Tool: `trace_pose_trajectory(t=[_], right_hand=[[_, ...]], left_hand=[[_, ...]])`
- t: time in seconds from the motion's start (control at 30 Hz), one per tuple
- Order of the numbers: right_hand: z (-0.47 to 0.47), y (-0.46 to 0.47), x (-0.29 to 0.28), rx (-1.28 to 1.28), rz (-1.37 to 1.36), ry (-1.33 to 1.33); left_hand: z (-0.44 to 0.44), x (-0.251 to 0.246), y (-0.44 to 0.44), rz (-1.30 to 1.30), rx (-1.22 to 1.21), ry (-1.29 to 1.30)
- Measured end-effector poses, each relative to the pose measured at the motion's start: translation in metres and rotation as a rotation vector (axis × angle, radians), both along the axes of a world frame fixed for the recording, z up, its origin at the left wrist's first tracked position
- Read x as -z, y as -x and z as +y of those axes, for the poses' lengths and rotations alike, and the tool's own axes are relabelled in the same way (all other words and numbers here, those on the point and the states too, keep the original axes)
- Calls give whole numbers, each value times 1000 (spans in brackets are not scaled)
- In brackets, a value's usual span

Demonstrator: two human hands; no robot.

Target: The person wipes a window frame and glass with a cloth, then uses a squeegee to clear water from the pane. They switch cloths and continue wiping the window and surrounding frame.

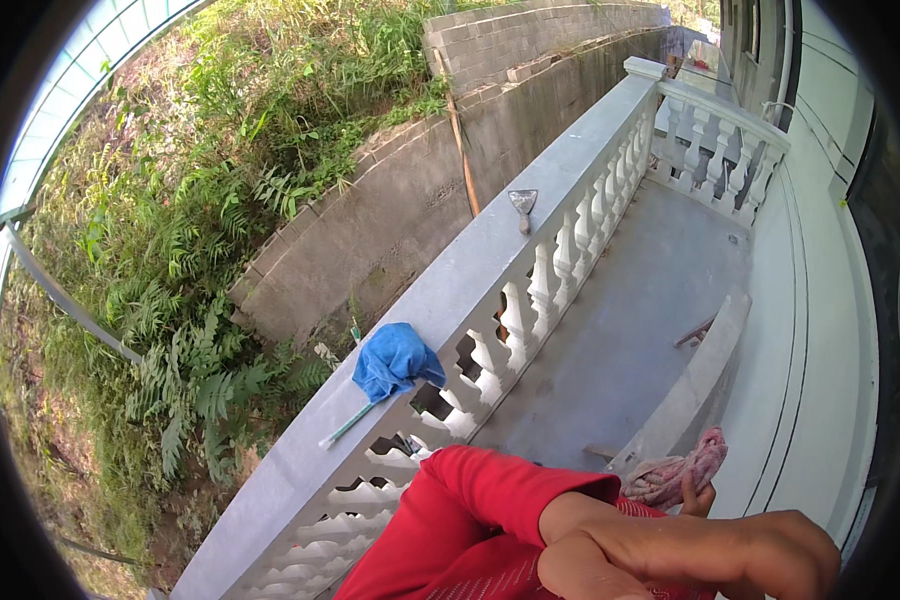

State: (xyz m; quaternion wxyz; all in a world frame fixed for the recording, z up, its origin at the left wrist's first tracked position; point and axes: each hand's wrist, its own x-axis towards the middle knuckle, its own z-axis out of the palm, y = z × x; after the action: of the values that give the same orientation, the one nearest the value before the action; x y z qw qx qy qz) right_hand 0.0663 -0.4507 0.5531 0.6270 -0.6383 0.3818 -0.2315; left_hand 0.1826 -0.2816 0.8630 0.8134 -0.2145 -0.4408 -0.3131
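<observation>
My left hand (784, 544) is close to the camera at the lower right, reached across from the red sleeve (487, 480). Its fingers curl down and their undersides are hidden, so whether it holds anything does not show. Just beyond it, partly hidden, my right hand (694, 496) grips a pink, stained cloth (675, 472) beside the pale green wall. On the balcony railing's flat top (435, 281) lies a crumpled blue cloth (397, 360), with a thin green and white stick (349, 425) poking out from under it. Farther along the railing rests a scraper with a wide blade (523, 208).
White balusters (529, 319) line the railing above a grey floor (607, 330). A long pale board (690, 382) leans along the wall (802, 300) at the right. Outside stand a block retaining wall (360, 247), a wooden pole (461, 150) and a slope of plants (195, 202).
</observation>
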Motion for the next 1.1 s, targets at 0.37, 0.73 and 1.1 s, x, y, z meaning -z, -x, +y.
trace_pose_trajectory(t=[0.37,0.73,1.1], right_hand=[[6,-2,-9,-101,-54,43],[2,-4,0,-111,-111,22],[3,-10,-13,-22,-39,36]], left_hand=[[5,-2,3,3,41,101],[13,6,-12,-93,190,153],[-15,5,-7,-193,-181,195]])
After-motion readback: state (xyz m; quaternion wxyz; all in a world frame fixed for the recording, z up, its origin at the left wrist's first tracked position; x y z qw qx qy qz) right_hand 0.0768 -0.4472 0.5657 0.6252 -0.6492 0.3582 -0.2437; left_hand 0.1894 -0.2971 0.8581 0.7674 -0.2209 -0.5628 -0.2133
